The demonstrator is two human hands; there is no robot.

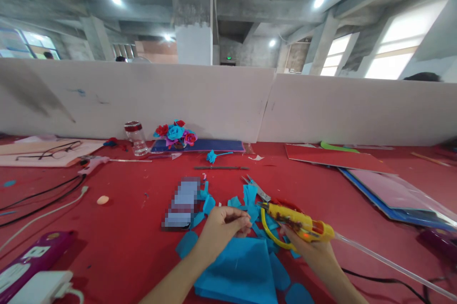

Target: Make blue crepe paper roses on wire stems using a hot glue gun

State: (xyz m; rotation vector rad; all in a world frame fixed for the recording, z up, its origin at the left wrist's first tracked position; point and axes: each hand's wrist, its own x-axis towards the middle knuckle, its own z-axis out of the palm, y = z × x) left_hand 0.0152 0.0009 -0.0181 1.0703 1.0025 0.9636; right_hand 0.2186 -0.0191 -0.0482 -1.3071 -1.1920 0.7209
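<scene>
My right hand (pixel 310 248) grips a yellow hot glue gun (pixel 298 220), its nozzle pointing left and a long clear glue stick (pixel 378 254) running out of its back. My left hand (pixel 230 224) is closed in a pinch near the nozzle; whatever lies between its fingertips is hidden or too small to make out. Beneath the left hand lies a stack of blue paper (pixel 237 268). Cut blue pieces (pixel 250 194) are scattered around it, some rounded like petals (pixel 300 293). Scissors (pixel 262 192) rest behind the glue gun, blades pointing up and left, partly covered.
A phone (pixel 182 204) lies left of the scraps. Farther back are a thin rod (pixel 221 168), a small blue paper flower (pixel 212 156), a flower bunch (pixel 175 133) and a jar (pixel 136 138). A pink glue gun (pixel 94 164), power strip (pixel 35 258) and cables sit left; folders (pixel 389 189) right.
</scene>
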